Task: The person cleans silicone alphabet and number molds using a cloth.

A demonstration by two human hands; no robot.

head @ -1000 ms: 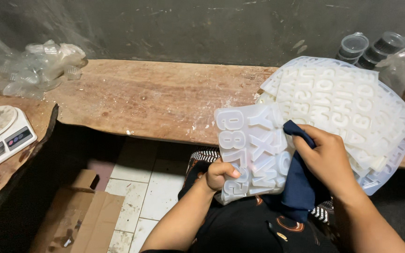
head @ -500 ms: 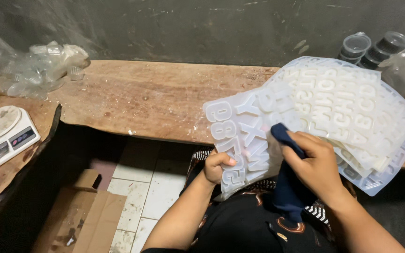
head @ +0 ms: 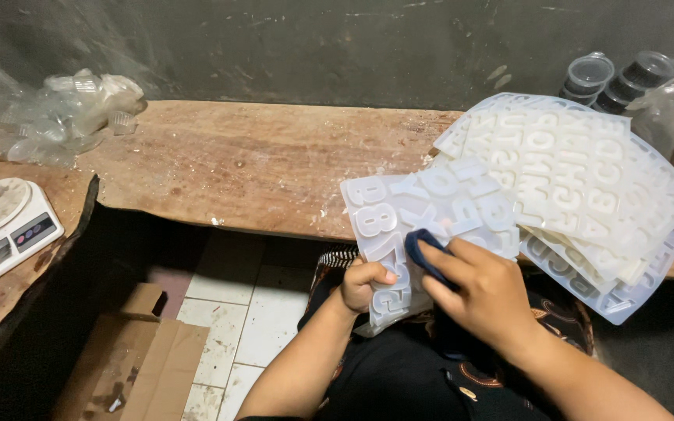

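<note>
From the head view, the left hand (head: 364, 282) grips the lower edge of a white mold (head: 423, 226) with letter shapes, held over the lap just beside the wooden surface (head: 259, 164). The right hand (head: 485, 292) presses a dark blue cloth (head: 424, 253) on the mold (fingers closed around it). Right of the mold lies a stack of molds (head: 579, 187). Far left of it stands a scale (head: 5, 226).
</note>
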